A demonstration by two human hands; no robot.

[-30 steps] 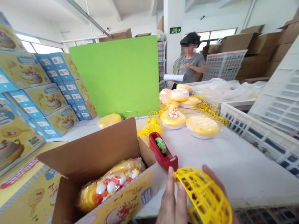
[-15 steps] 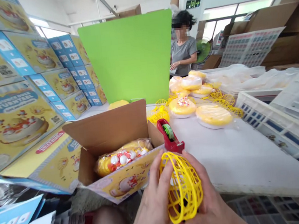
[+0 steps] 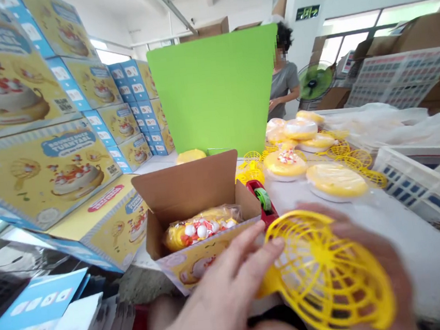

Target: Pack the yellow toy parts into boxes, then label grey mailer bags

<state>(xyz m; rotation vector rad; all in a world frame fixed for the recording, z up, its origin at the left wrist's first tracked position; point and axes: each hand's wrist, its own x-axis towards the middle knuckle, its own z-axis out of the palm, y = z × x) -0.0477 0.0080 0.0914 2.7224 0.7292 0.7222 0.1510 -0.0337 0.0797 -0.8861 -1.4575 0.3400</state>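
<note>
A yellow lattice scoop with a short handle is held between both hands, its round bowl facing up toward me. My left hand is closed on the handle side, fingertips at the rim. My right hand, blurred, wraps the far right side of the bowl. Just beyond my left hand stands an open carton with its flap up. Inside it lies a clear bag of yellow, red and white pieces. A red tape dispenser sits against the carton's right side, partly hidden by the scoop.
Stacked printed boxes rise at the left. A green panel stands behind the carton. Wrapped yellow-and-white discs and yellow scoops lie on the table. A white crate is at the right. A person stands behind the panel.
The scoops, held together as a round cage before, now show as an open bowl turned up and moved right. The view has shifted left, and the person is more hidden by the panel.
</note>
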